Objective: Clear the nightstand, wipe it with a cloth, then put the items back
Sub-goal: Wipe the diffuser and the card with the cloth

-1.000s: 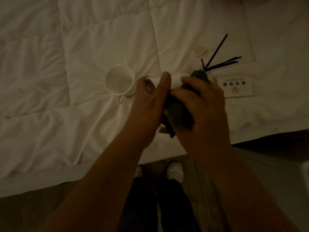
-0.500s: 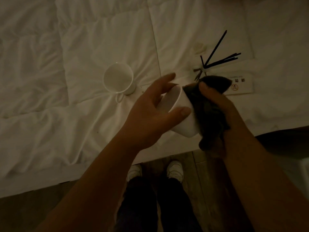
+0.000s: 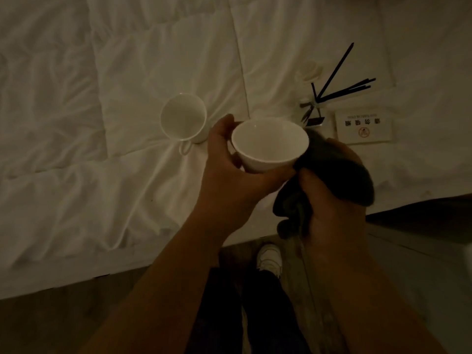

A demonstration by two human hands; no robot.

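My left hand (image 3: 227, 175) holds a white cup (image 3: 269, 144) upright over the bed's edge, its empty inside facing me. My right hand (image 3: 332, 200) is closed on a dark cloth (image 3: 339, 172), which presses against the cup's right side. A second white cup (image 3: 182, 118) with a handle lies on its side on the white duvet (image 3: 102, 123), just left of my left hand. Farther right on the duvet lie a reed diffuser with black sticks (image 3: 332, 83) and a small white no-smoking card (image 3: 362, 126).
The bed's edge runs across the lower part of the view. Below it is wooden floor (image 3: 38, 325) with my legs and a white shoe (image 3: 269, 259). A dark surface (image 3: 421, 215) and a pale object (image 3: 434, 277) sit at the lower right.
The cup has turned from tilted and half wrapped in the cloth to upright with its mouth facing me. The cloth has slid from over the cup to its right side.
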